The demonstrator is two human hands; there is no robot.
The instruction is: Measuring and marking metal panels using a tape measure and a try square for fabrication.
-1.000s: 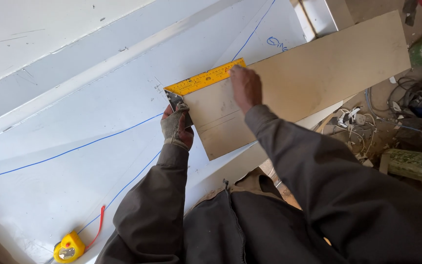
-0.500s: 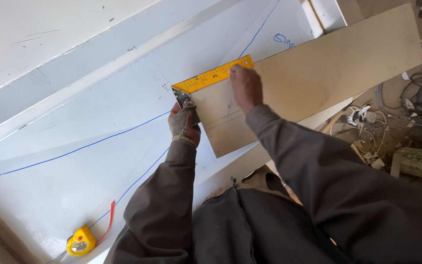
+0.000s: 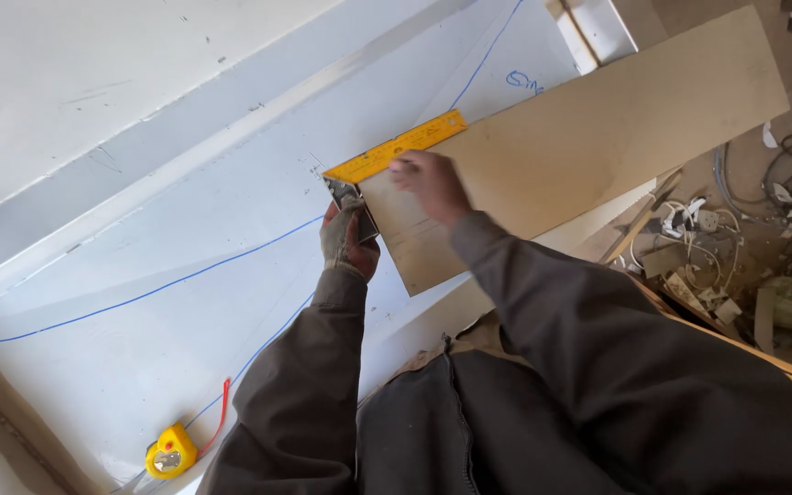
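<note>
Left hand (image 3: 348, 240), gloved, clamped around dark metal stock (image 3: 352, 203) of yellow try square (image 3: 396, 147) at corner of tan flat fibreboard panel (image 3: 598, 137). Right hand (image 3: 431, 183), bare, fingers curled, pressing down beside yellow blade. Panel lying across white sheet with blue lines (image 3: 185, 275). Yellow tape measure (image 3: 170, 452) well apart, lower left.

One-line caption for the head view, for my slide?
Gloved left hand steadies yellow square on tan board; bare right hand at its blade.
</note>
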